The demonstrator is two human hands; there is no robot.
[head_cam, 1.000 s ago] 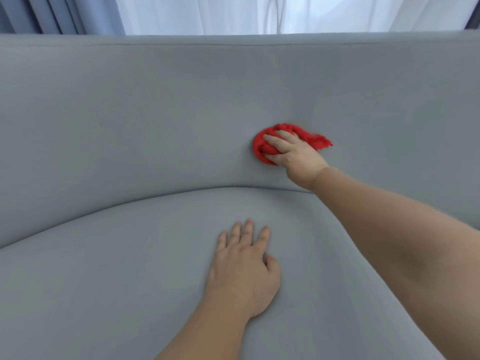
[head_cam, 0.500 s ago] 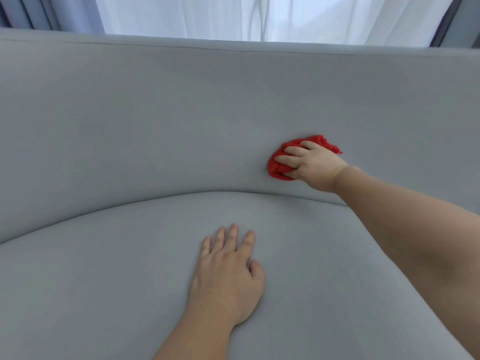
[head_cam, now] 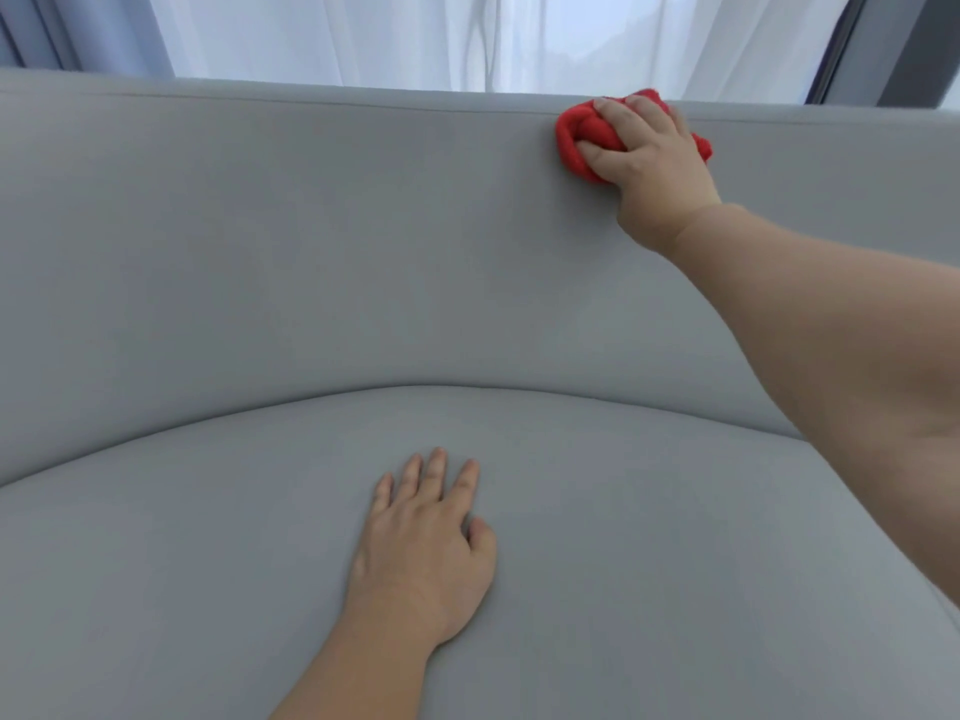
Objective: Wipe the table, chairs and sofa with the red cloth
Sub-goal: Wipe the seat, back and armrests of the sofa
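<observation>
A grey sofa fills the view, with its backrest above and its seat cushion below. My right hand grips the bunched red cloth and presses it against the backrest just under the top edge, at the upper right. Most of the cloth is hidden under my fingers. My left hand lies flat on the seat cushion, fingers straight and slightly spread, holding nothing.
White sheer curtains hang behind the sofa's top edge, with grey drapes at the far left and a dark window frame at the far right.
My right hand has carried the red cloth up the backrest, from near the seat seam to the top edge. My left hand has stayed flat on the seat.
</observation>
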